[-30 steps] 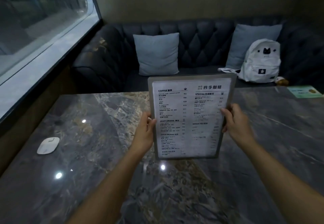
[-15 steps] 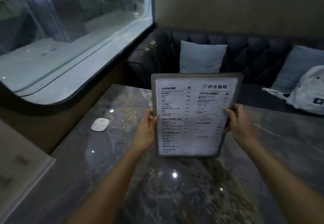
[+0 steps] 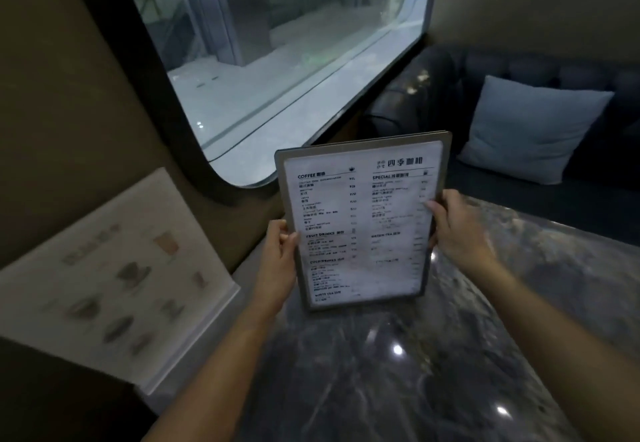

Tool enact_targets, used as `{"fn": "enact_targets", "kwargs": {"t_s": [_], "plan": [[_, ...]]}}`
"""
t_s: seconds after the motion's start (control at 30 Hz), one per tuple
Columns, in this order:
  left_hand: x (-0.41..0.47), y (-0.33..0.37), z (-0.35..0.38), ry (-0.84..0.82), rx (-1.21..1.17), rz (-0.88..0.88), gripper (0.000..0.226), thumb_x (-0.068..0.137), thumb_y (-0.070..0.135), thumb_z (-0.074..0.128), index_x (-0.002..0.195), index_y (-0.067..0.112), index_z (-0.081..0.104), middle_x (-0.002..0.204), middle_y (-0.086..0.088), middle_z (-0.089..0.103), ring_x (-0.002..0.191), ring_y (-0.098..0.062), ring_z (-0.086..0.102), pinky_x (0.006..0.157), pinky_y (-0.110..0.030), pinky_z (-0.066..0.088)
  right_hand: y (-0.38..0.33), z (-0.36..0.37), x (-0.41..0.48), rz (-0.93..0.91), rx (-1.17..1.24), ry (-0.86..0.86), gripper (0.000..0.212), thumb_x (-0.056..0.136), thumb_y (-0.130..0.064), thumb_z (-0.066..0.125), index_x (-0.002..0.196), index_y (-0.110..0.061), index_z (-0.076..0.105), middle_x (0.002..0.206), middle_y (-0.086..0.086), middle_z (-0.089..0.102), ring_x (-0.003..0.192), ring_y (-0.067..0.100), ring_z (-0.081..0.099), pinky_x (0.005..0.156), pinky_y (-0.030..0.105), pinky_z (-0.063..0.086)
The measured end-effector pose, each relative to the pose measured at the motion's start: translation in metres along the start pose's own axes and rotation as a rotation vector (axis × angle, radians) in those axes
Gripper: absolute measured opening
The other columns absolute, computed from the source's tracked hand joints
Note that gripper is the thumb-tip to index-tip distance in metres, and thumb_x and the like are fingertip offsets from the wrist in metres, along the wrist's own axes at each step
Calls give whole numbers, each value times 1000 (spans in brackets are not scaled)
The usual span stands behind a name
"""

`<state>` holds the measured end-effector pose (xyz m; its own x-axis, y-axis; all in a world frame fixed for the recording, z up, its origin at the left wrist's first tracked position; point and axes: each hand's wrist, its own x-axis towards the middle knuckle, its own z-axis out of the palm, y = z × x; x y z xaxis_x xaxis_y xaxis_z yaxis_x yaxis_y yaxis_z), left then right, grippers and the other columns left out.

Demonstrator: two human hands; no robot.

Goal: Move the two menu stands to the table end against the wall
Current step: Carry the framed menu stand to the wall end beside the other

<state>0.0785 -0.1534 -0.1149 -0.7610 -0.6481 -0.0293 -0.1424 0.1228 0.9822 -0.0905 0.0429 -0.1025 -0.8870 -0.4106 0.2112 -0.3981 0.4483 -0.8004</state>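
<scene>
I hold a framed drinks menu stand (image 3: 360, 223) upright above the dark marble table (image 3: 433, 372), its printed face toward me. My left hand (image 3: 278, 261) grips its left edge and my right hand (image 3: 453, 230) grips its right edge. A second menu stand (image 3: 110, 286), clear acrylic with pictures of drinks and cakes, leans at the left end of the table against the wall, left of the held one. Its lower corner is hidden by a dark shape at the bottom left.
A large window (image 3: 277, 54) with a rounded dark frame fills the wall (image 3: 62, 130) on the left. A dark tufted sofa (image 3: 519, 71) with a pale blue cushion (image 3: 530, 130) runs along the table's far side.
My view and the held menu have swung left toward the wall and window. The acrylic stand has come into view; the white backpack and small white object have left it.
</scene>
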Motion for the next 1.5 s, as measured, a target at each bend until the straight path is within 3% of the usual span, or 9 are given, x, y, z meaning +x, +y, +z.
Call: {"fn": "enact_targets", "kwargs": {"t_s": [0.13,0.27,0.47,0.73,0.9,1.07,1.2,1.33,1.5], "plan": [[15,-13,-32,57,19,-19,9,95,29,41,95,21,45,90,-9,56,93,-30,61,81,-58,53,-22,39,19,33,32,-50,19,95,-23,40,104,-8,47,97,11,62,86,33,63,71,51,53],[25,-23,-48,132,-6,-59,12,96,28,41,86,34,47,87,-2,54,83,-18,60,80,-55,55,-35,65,36,56,61,-123,21,95,-26,40,105,-10,47,100,15,62,84,32,64,66,53,55],[40,-40,-64,177,24,-98,12,95,30,42,106,26,45,92,0,54,93,-26,59,80,-59,53,-43,88,52,44,-3,-138,20,94,-28,40,95,-10,48,94,17,62,81,36,61,70,61,50],[46,-50,-68,192,31,-112,10,94,30,43,97,39,45,90,5,56,91,-24,61,79,-59,54,-40,99,60,45,4,-139,16,94,-28,40,94,-13,47,94,16,61,79,34,62,68,58,52],[47,-51,-69,184,11,-110,8,94,30,43,98,37,45,93,1,56,95,-27,61,80,-58,53,-42,101,63,30,26,-152,16,94,-25,40,98,-12,47,94,15,60,75,32,63,65,57,54],[43,-48,-66,185,26,-101,27,94,30,42,81,54,44,88,5,55,86,-15,61,74,-49,57,-38,100,60,28,95,-149,18,94,-22,41,102,-7,48,96,14,59,80,31,63,62,54,56],[43,-50,-71,167,56,-111,16,92,36,45,83,49,45,90,1,56,89,-20,59,69,-41,53,-32,101,59,96,247,-142,22,92,-28,46,106,-11,49,102,18,60,87,27,64,63,52,58],[40,-55,-74,142,54,-144,2,83,54,45,84,56,46,93,1,56,93,-20,57,70,-40,49,-11,103,49,165,303,-224,24,92,-36,43,108,-20,52,98,4,63,90,22,64,61,39,55],[27,-67,-68,119,-90,-198,29,72,67,39,78,45,56,93,15,64,95,-11,60,79,-43,50,19,111,27,291,312,-231,27,93,-41,37,111,-28,51,100,1,61,92,23,61,70,39,53]]}}
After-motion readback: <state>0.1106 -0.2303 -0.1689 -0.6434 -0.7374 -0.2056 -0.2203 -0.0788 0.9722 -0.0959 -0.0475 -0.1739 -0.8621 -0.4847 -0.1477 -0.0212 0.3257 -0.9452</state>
